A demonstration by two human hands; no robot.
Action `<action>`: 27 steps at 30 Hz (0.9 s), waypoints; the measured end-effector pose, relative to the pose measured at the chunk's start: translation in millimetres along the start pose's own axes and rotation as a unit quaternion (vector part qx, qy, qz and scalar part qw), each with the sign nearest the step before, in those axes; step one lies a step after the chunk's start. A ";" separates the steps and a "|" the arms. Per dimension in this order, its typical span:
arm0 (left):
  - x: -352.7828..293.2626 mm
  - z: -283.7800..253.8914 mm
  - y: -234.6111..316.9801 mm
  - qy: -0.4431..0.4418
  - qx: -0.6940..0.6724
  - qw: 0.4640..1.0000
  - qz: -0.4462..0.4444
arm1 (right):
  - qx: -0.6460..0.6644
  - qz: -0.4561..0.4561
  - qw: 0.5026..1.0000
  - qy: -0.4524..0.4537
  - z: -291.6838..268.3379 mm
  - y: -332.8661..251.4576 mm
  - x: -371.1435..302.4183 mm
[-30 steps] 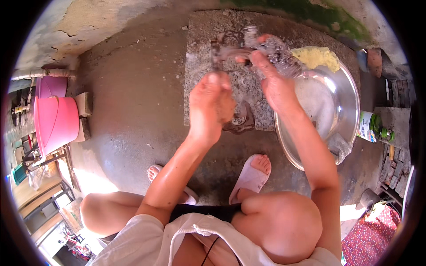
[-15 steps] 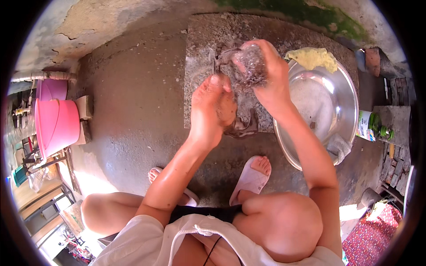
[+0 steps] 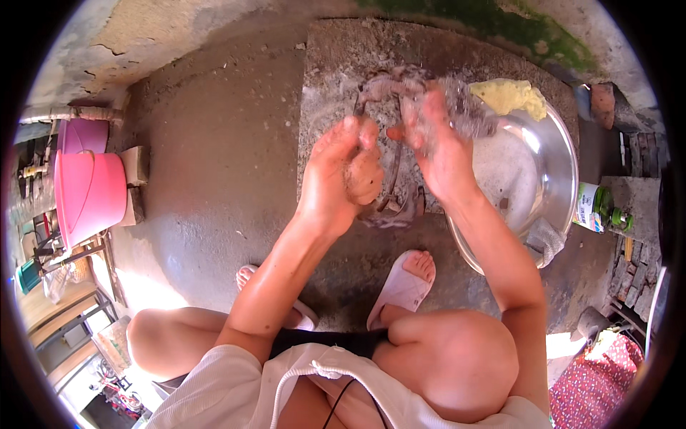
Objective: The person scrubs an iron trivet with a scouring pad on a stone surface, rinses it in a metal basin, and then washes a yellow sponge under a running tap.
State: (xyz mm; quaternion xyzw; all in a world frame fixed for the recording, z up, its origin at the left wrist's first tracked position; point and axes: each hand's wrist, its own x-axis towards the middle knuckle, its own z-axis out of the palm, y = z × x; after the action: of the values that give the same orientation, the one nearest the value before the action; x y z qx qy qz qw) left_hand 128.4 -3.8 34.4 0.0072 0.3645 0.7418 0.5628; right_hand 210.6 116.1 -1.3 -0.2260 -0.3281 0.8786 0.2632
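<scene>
My left hand (image 3: 341, 171) is closed, knuckles up, on a grime-coated, grey-brown frame (image 3: 389, 87). Curved bands and thin dark bars make up this frame; its exact kind is unclear, and my fingers hide its left middle part. Just right of it, my right hand (image 3: 441, 146) holds a silvery metal-mesh scourer (image 3: 468, 114), both smeared by motion. The frame rests over a rough, wet stone slab (image 3: 325, 53) with soapy streaks on it.
A shiny metal basin (image 3: 568, 154) stands right of the slab, a yellow cloth (image 3: 511, 98) over its far rim and a grey mesh cloth (image 3: 547, 242) at its near rim. A green-and-white container (image 3: 589, 206) lies beyond it. Pink bucket (image 3: 89, 196) at far left.
My right hand and the scourer have swung to the right, away from the frame's upper band, uncovering more of the frame. My left hand has stayed nearly in place, keeping its grip.
</scene>
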 end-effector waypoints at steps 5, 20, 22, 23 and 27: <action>0.7 -6.5 7.5 0.012 0.128 0.991 0.034 | -0.531 -0.338 0.765 -0.136 -5.5 -32.1 7.0; 0.5 -26.1 5.7 0.033 0.435 0.870 0.229 | -0.661 -0.437 0.558 -0.247 24.2 -48.9 64.0; 2.5 -17.8 -4.7 0.029 0.473 0.840 0.264 | -0.717 -0.448 0.518 -0.133 7.6 -72.0 84.2; 3.7 -25.4 -7.3 0.020 0.493 0.843 0.213 | -0.711 -0.450 0.524 -0.132 10.5 -63.5 83.8; 1.8 -45.0 2.9 0.039 0.458 0.856 0.235 | -0.640 -0.411 0.606 -0.233 39.8 -28.4 47.1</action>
State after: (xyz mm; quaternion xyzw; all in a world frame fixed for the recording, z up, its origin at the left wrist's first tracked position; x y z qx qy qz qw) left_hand 106.4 -26.6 2.2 0.3205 0.6724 0.6010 0.2897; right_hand 161.1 145.0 35.1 0.0346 -0.9153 0.2667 0.2998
